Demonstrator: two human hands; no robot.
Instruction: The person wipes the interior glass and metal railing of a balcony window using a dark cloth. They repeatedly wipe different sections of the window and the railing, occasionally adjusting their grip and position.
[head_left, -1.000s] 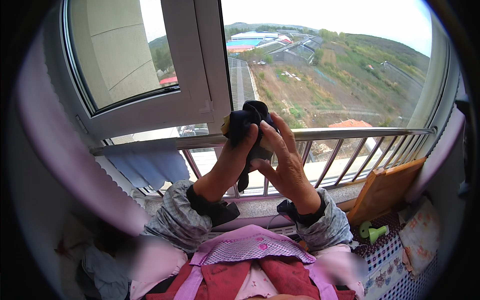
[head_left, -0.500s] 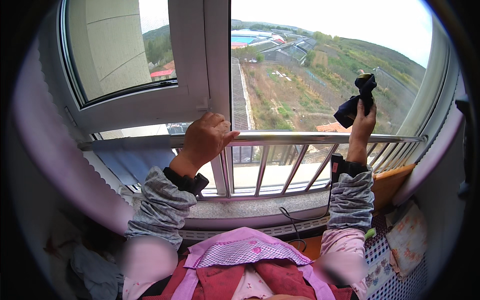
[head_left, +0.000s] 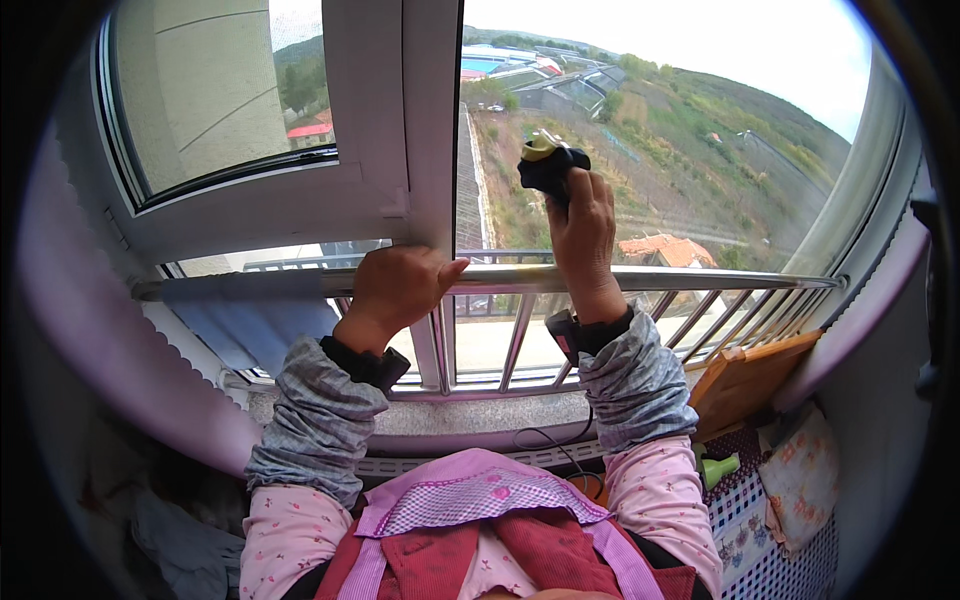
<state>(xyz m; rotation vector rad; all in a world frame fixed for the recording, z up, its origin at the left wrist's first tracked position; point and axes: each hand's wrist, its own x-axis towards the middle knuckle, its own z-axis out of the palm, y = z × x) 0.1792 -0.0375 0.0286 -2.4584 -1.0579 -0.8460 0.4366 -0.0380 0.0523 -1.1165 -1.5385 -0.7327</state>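
Left hand sits on the metal guard rail, fingers curled over the top bar beside the white window mullion, closed around the rail in a bracing hold. Right hand is raised above the rail, fist closed on a black window cleaner with a yellow-green top part, pressed at or very near the glass pane; contact with the glass can't be confirmed from this view. Change: a second ago both hands were bunched together on the dark tool at mid-rail; half a second ago the left had dropped to the rail and the right had swung the tool far out to the right side of the pane; now the right has come back toward the centre, higher up, close to the mullion. The left hand hasn't shifted off the rail since. Reads like sweeping passes across the pane, with the left hand as support only, so work looks mid-stroke, the pane only partly covered. Both forearms in grey sleeves over pink cuffs, dark wristband on each wrist. The side sash at left is shut. A grey-blue cloth hangs off the rail at left, untouched. A wooden board leans at lower right, with a green object near it on the patterned fabric. A thin cable runs along the sill.
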